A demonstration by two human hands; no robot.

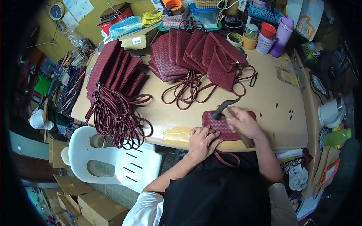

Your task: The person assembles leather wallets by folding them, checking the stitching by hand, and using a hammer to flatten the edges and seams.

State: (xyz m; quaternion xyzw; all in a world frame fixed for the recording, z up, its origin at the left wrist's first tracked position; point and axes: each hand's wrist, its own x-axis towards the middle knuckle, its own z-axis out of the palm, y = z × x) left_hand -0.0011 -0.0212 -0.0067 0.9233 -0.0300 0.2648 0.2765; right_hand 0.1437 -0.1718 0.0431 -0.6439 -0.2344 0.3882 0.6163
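Observation:
A dark red woven pouch (228, 131) lies flat at the table's front edge, its strap (228, 160) hanging toward my lap. My left hand (203, 142) presses on the pouch's left end with fingers bent; whether it grips the pouch is hidden. Wrapped round the wooden handle of a hammer (226, 112), my right hand (243, 122) is closed above the pouch's right part. The dark hammer head is over the pouch's upper left part. Behind are fanned red pouches (169, 56) with looped straps, and at the left stands another stack (113, 71) with many straps over the table edge.
The beige table (279, 128) carries a cardboard box (141, 39), a tape roll (234, 39), red cup (268, 30) and purple bottle (282, 37) at the back. A white chair (135, 169) stands left of me. Another person (39, 118) is at the far left.

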